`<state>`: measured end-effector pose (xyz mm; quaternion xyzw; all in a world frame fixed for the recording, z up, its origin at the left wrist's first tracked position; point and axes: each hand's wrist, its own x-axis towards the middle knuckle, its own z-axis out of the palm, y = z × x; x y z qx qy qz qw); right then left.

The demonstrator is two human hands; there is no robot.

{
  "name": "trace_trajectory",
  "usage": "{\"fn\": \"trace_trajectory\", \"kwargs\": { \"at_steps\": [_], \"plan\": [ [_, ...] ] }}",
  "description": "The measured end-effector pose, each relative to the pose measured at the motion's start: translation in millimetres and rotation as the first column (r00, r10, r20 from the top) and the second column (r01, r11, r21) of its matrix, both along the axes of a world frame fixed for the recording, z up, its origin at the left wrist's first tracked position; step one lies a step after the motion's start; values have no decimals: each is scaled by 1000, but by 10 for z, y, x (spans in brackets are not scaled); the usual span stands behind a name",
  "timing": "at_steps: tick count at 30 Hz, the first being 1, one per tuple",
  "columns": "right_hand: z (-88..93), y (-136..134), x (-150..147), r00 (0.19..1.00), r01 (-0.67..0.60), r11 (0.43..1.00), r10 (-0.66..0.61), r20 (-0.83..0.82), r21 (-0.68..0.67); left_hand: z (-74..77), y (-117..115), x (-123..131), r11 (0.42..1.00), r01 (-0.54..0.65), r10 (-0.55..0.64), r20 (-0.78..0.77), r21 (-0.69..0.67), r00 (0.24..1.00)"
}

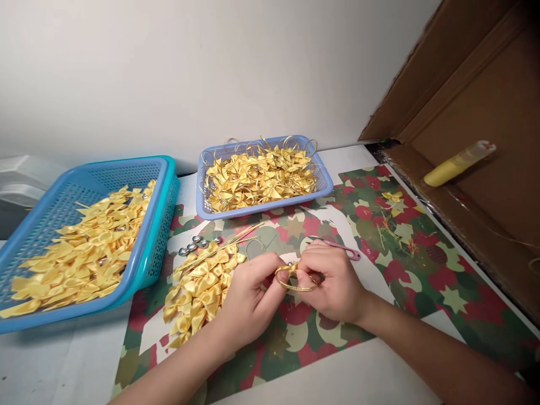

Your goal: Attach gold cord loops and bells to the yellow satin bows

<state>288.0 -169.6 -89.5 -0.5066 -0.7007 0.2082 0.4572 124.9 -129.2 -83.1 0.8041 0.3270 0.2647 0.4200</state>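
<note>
My left hand [259,298] and my right hand [331,278] meet over the patterned sheet, both closed in a pinch. Between them they hold a yellow ribbon bow with a gold cord [298,289] curved in a loop below the fingertips. Most of the bow is hidden by my fingers. Left of my left hand lies a pile of yellow bows [202,289], with several straight gold cords [219,248] across its top. Small silver bells [194,243] sit just behind the pile. Beyond my right hand is a pink plastic tool [343,247], partly covered by the hand.
At the left stands a large blue basket [162,185] of yellow bows, nested in a teal one. A smaller blue basket [264,211] at the back holds bows with gold loops. Thread scraps [392,230] lie at right, near a cardboard wall [485,101] with a yellow tube [458,163].
</note>
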Motion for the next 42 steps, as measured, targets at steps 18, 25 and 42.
{"fn": "trace_trajectory", "kwargs": {
  "at_steps": [18,25,42],
  "plan": [
    [-27,-23,41,992,9,998,-17,123,66,-78,-45,-2,993,6,-3,30,-117,1000],
    [-59,-22,43,981,-44,996,28,191,82,-97,-43,-21,999,35,-35,21,5,999],
    [-94,-72,-114,727,-296,913,24,-687,-281,-285,-260,125,641,169,294,442,-748,847]
  ]
}}
